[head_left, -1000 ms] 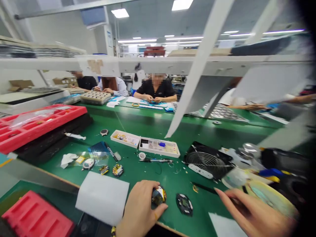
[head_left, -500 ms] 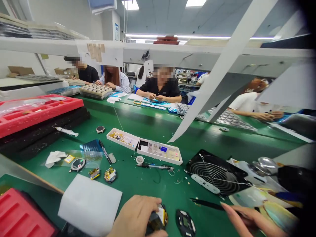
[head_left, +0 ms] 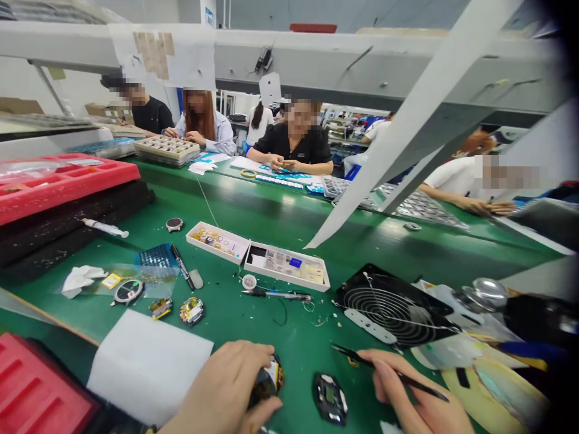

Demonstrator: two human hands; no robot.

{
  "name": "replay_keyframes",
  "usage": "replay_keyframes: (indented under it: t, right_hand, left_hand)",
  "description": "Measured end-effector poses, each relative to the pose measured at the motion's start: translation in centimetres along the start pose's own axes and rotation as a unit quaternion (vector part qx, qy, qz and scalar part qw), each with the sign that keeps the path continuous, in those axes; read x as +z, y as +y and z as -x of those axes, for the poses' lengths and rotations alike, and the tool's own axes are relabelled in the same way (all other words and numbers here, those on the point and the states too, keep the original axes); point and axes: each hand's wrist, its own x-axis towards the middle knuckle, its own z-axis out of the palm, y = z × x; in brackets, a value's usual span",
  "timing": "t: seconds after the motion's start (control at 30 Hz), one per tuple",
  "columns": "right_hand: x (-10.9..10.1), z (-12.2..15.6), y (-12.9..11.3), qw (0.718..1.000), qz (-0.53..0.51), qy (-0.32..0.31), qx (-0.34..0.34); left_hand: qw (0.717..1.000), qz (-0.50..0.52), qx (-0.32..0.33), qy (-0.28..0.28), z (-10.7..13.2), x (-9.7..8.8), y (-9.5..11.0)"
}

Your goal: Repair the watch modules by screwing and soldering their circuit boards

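The left hand (head_left: 217,386) curls closely around a dark round watch body (head_left: 266,381), with a small battery-like part showing on top, and the thumb and fingers wrap it from the side. The right hand (head_left: 411,386) pinches a pair of black tweezers (head_left: 398,375) like a pen, with the tips pointing left, just beside a dark round circuit part (head_left: 330,398) that lies on the green table (head_left: 289,337). Holding the tweezers this low gives fine control, and the firm cupping of the watch body keeps it from shifting under the tips. All of this sits in front of the two open white trays (head_left: 284,262), which hold many small parts too small to count. Left of the trays are one loose watch (head_left: 174,224), one watch on a clear plastic bag (head_left: 129,292), two small gold-coloured boards (head_left: 192,311) and one syringe (head_left: 105,228). One white foam block (head_left: 147,364) lies nearer the left hand, also in front of the trays. To the right of the trays is one caged fan (head_left: 393,304). Directly in front of them lies one thin metal tool (head_left: 277,295). Beyond the trays, four seated people (head_left: 294,141) work with their own hands.
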Motion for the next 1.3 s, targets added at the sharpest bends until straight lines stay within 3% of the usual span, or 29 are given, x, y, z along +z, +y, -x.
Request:
replay_keyframes:
  t: [0.13,0.27,0.43,0.73,0.93,1.13,1.2,1.3]
  right_hand:
    - [0.3,-0.8,-2.0,0.996,-0.027,-0.071,0.035]
    - [0.3,-0.8,-2.2,0.987,-0.065,-0.117,0.093]
    - [0.2,-0.5,-1.5,0.968,-0.164,-0.1,0.162]
    - [0.5,-1.0,-1.4,0.956,-0.216,-0.105,0.169]
    - [0.7,-0.5,-1.5,0.967,-0.185,-0.116,0.128]
    - [-1.3,-1.3,-4.3,0.986,-0.166,0.001,0.031]
    - [-1.6,-2.8,-5.9,0.981,-0.195,-0.017,0.013]
    - [-0.5,-5.3,-7.6,0.966,-0.258,-0.012,-0.006]
  left_hand:
    - [0.998,-0.012,-0.061,-0.032,-0.7,0.3,0.7]
    - [0.996,-0.035,-0.075,-0.033,-0.9,0.7,1.3]
    - [0.994,-0.092,-0.059,-0.008,-0.8,1.3,1.4]
    - [0.992,-0.083,-0.08,-0.042,-1.1,0.6,1.8]
    - [0.993,-0.055,-0.093,-0.055,-1.0,-0.1,2.1]
    - [0.982,0.077,-0.168,-0.04,-1.2,-0.8,2.1]
    - [0.96,0.171,-0.222,-0.014,-1.7,-1.2,2.1]
    - [0.9,0.297,-0.309,0.079,-3.4,-1.8,1.7]
